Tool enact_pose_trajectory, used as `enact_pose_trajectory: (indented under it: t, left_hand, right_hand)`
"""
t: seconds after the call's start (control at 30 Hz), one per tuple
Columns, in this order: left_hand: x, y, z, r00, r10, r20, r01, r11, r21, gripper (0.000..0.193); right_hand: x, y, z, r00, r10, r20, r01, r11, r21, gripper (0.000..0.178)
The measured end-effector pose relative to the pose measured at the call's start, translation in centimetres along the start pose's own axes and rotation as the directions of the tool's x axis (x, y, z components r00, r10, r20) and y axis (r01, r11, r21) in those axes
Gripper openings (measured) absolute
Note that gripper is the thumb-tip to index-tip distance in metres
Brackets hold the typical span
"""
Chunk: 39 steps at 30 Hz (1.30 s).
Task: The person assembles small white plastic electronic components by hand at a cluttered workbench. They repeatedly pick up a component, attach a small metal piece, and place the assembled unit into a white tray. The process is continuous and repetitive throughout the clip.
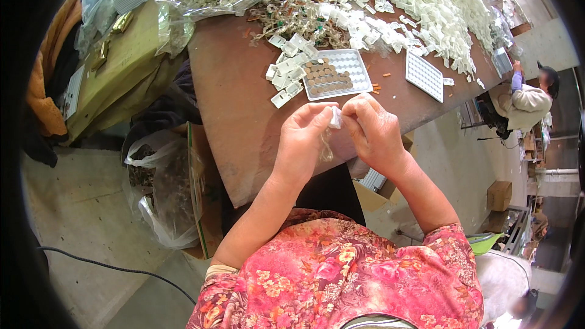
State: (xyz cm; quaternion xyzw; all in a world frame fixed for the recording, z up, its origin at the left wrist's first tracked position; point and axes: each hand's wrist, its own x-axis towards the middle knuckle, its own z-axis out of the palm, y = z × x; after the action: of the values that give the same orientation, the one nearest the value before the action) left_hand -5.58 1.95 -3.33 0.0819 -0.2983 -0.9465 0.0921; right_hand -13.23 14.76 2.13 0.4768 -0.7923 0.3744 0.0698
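Note:
My left hand (304, 134) pinches a small white plastic piece (336, 118) between thumb and fingers, just off the table's near edge. Thin pale strands (326, 146) dangle below it. On its other side my right hand (373, 129) is closed, fingertips pressed together against or close to the piece; what they grip is hidden. Just beyond both hands lies a white tray (361, 72) with rows of round pockets, partly filled with brown discs (326, 75). Left of the tray, white rectangular plastic parts (286, 72) are piled loosely.
A big heap of white plastic parts (420, 0) covers the far side of the brown table (225, 97), beside tangled strands (298, 18). Another white tray (425, 77) lies to the right. A bag-lined box (164, 189) stands at left; a person (524, 100) sits far right.

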Motion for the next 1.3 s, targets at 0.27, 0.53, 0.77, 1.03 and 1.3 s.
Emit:
enact_pose_trajectory:
  t: [0.27,0.53,0.77,1.03,1.3]
  left_hand:
    - [-0.1,-0.1,0.4,0.999,0.020,-0.048,-0.019,1.000,0.013,0.016]
    - [-0.1,-0.3,0.3,0.999,-0.003,-0.038,0.003,1.000,0.003,0.016]
    - [-0.8,-0.7,0.3,0.996,0.073,-0.044,-0.066,0.986,0.151,0.018]
    - [6.5,14.3,4.2,0.405,0.630,0.663,-0.304,-0.591,0.747,0.035]
    - [20.0,12.2,4.0,0.862,0.195,0.468,-0.192,-0.728,0.658,0.034]
  right_hand:
    - [0.0,0.3,-0.3,0.983,0.180,0.027,-0.181,0.948,0.263,0.007]
    - [0.2,-0.7,0.3,1.000,-0.021,0.011,0.022,0.996,-0.083,0.009]
    - [-0.1,-0.6,-0.6,0.999,0.015,-0.049,-0.017,0.999,-0.030,0.010]
    - [-3.8,-0.7,-2.4,0.904,0.368,-0.217,-0.296,0.906,0.303,0.013]
    - [-7.2,-0.5,-3.5,0.863,0.437,-0.253,-0.363,0.886,0.290,0.005]
